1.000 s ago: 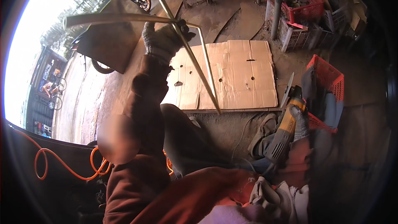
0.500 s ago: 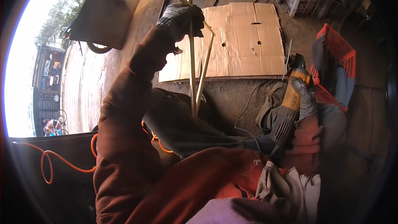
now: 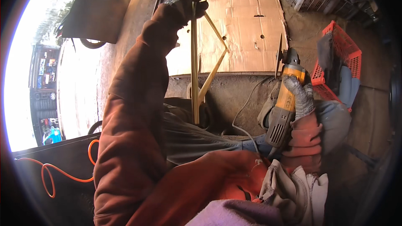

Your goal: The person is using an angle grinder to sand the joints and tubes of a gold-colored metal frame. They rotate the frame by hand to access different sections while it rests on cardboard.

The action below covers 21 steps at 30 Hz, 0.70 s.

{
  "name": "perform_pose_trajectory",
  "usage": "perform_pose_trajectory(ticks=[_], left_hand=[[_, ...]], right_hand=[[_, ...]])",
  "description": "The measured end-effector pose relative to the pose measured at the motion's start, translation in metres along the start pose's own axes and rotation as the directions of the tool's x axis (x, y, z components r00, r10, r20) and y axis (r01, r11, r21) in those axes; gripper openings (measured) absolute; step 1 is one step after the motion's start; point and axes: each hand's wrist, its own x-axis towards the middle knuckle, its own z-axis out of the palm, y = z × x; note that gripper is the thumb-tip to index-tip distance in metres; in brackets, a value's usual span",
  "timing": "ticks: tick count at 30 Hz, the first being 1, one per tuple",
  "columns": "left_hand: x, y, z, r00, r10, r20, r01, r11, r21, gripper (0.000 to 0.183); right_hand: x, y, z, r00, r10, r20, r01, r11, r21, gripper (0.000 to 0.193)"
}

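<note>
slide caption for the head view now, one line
Gloved left hand holding a gold-coloured frame, right hand gripping an angle grinder, a cardboard sheet ahead.

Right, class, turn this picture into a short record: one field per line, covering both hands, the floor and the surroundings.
Left hand: gloved left hand, gripping a gold-coloured metal frame
Right hand: gloved right hand, wrapped around a yellow-and-grey angle grinder
Grinder disc: seen nearly edge-on; whether it spins, cannot tell
Floor ahead: cardboard sheet with small holes
Right of grinder: red plastic crate holding dark and grey-blue items
Lower left: orange hose or cable, looped
</note>
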Motion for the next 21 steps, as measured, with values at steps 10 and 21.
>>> perform_pose_trajectory(ticks=[10,21], left_hand=[[-0.074,0.037,0.021,0.915,-0.362,-0.181,0.333,0.927,-0.172,0.017],[-0.126,-0.004,-0.028,0.930,-0.312,-0.193,0.327,0.944,0.049,0.049]], right_hand=[[-0.002,0.016,0.009,0.992,0.092,0.081,-0.108,0.971,0.214,0.046],[-0.006,0.019,0.111,0.928,0.017,0.371,0.156,0.890,-0.429,0.077]])
